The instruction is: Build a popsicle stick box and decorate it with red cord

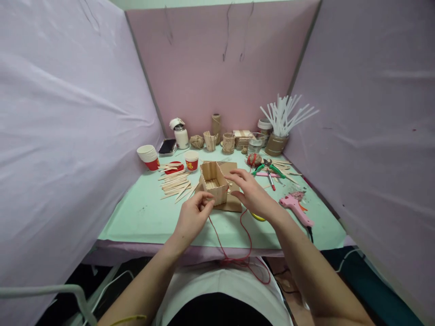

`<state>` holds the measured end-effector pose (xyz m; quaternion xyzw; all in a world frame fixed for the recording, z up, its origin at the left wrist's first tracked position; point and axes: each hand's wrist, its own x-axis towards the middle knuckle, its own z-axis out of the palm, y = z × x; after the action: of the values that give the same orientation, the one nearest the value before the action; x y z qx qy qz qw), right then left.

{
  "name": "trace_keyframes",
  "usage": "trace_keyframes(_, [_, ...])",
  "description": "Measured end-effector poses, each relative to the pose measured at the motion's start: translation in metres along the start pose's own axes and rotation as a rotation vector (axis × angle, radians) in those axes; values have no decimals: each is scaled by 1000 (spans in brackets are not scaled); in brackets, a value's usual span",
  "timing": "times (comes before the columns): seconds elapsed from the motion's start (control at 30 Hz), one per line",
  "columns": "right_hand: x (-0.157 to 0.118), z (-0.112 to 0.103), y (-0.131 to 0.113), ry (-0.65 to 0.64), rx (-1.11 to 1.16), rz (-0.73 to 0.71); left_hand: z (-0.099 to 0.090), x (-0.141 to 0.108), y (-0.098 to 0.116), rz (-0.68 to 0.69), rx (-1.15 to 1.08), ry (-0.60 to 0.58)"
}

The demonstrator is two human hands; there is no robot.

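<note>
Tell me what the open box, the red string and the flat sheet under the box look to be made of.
Open box: probably wood, unpainted and matt; pale strips show in its walls.
Red string: likely textile yarn or cord, as it falls in loose curves; the fibre can't be told.
Flat sheet: apparently cardboard, plain brown and dull.
</note>
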<state>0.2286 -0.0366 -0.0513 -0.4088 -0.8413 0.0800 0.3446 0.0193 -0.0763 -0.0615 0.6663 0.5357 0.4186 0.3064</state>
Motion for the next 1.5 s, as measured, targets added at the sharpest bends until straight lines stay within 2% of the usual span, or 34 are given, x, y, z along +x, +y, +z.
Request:
trace_keyframes(0.23, [21, 10, 6, -157, 57, -102, -9, 0, -4, 183, 229, 62])
trace_keyframes(0.43, [27, 13, 11, -181, 63, -121, -12, 2, -7, 286, 320, 70])
trace_keyframes(0.67, [27, 11, 11, -192, 49, -135, -14, 6, -18, 364, 388, 135])
trace_keyframes(1.0, [28, -1, 9, -234, 103, -123, -15, 12, -23, 374, 427, 157])
trace_keyframes(1.5, [32, -8, 7, -287, 47, -104, -17, 18, -31, 484, 450, 140])
